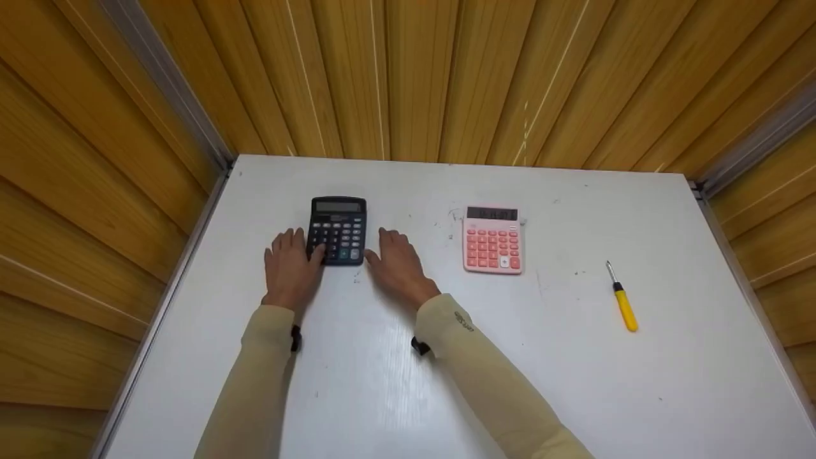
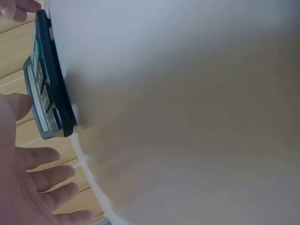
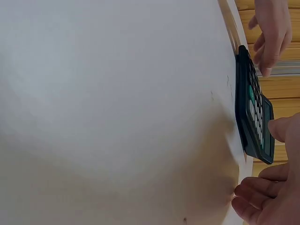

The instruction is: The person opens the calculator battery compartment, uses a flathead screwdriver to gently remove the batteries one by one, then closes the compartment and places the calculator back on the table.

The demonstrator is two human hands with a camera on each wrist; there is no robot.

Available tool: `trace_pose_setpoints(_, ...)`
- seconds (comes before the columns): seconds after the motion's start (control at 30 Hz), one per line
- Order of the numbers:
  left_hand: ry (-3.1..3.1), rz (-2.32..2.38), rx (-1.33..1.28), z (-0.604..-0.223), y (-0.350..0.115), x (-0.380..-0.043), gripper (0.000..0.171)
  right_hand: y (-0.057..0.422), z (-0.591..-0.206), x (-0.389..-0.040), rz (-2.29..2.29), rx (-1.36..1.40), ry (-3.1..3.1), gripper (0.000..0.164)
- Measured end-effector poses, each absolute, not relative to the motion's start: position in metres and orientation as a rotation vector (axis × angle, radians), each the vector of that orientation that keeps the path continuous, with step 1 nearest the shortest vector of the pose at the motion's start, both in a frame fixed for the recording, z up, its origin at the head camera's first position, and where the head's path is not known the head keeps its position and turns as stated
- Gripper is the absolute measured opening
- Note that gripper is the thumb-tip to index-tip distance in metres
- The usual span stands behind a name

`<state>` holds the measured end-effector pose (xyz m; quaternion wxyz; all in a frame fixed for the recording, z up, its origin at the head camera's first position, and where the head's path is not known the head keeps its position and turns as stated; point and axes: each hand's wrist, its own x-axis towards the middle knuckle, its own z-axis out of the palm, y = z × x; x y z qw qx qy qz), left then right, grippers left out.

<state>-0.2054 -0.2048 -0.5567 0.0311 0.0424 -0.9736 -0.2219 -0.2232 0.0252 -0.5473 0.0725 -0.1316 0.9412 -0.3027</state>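
Note:
A black desk calculator lies face up on the white table, its display toward the back. Along its left side rests my left hand, fingers straight and thumb over the lower left keys. My right hand is at the other side, thumb pointing at the lower right corner and fingers extended on the table. In the left wrist view, the calculator is seen edge-on beside my spread left fingers. The right wrist view has the calculator next to my right hand.
A pink calculator with a dark display lies to the right of my right hand. Farther right is a screwdriver with a yellow handle, its tip toward the back. Wood-look panels stand around the white table.

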Motion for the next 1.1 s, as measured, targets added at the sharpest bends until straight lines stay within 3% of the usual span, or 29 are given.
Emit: trace_pose_setpoints(1.1,-3.048,-0.731,0.123,-0.558,-0.205,-0.216,0.06,-0.004,-0.55,-0.228,-0.913,-0.418,2.87,0.049)
